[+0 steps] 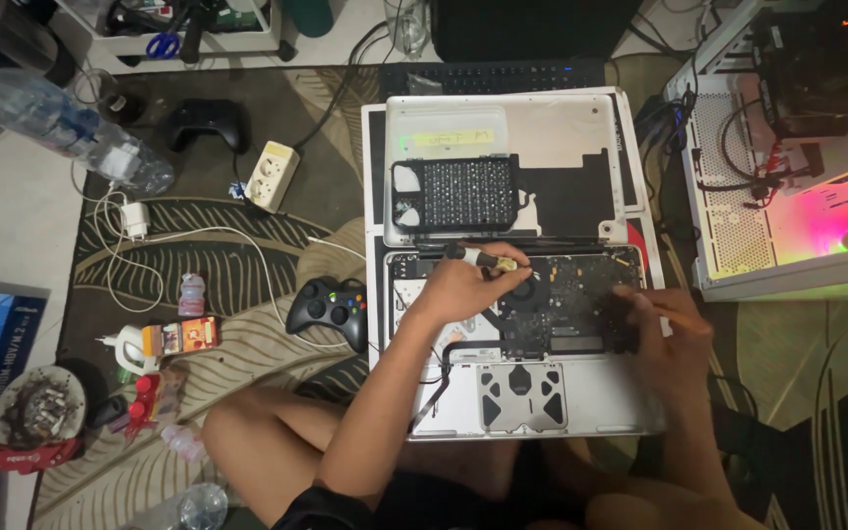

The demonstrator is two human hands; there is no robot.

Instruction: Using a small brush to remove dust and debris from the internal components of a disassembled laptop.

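An opened silver laptop (601, 402) lies on the rug in front of me, its dark circuit board (571, 299) exposed. My left hand (463, 285) is closed around a screwdriver with a black and yellow handle (483, 259), held over the board's upper left near the fan. My right hand (674, 339) rests on the board's right edge and pinches a thin stick-like tool (679, 316). The removed bottom cover (561, 137) lies behind the laptop, with a black perforated part (453, 193) on it.
A black game controller (329, 310) sits left of the laptop, a white power strip (272, 174) and cables farther back. Plastic bottles (61, 123), small containers (179, 339) and an ashtray (38, 405) are at the left. An open, lit computer case (797, 167) stands at the right. A keyboard (493, 77) lies behind.
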